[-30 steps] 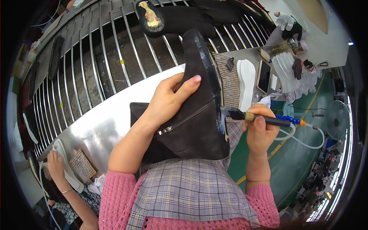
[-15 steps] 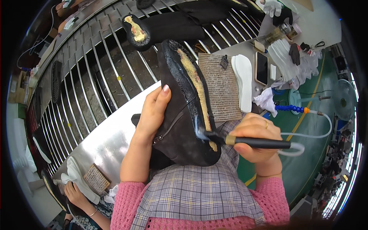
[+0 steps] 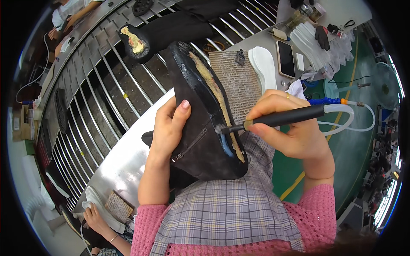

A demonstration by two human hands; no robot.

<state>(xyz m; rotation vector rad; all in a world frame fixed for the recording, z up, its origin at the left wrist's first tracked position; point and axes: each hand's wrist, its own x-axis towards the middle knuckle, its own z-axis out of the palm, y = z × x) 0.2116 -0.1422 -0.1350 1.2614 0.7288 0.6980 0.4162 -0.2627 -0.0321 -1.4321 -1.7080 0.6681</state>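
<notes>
The left hand [image 3: 168, 128], fingers curled, is holding the black boot [image 3: 198, 155] at the near edge of the bench [image 3: 130, 143], apparently angling its underside [image 3: 214, 85] toward the brush [image 3: 275, 120]. The right hand [image 3: 297, 141] is pinching the handle [image 3: 301, 116], seemingly for control.

No text, label, number or sign can be read, neither on the matt black zipped boot [image 3: 200, 155] nor on the black cylindrical tool handle [image 3: 292, 116].
</notes>
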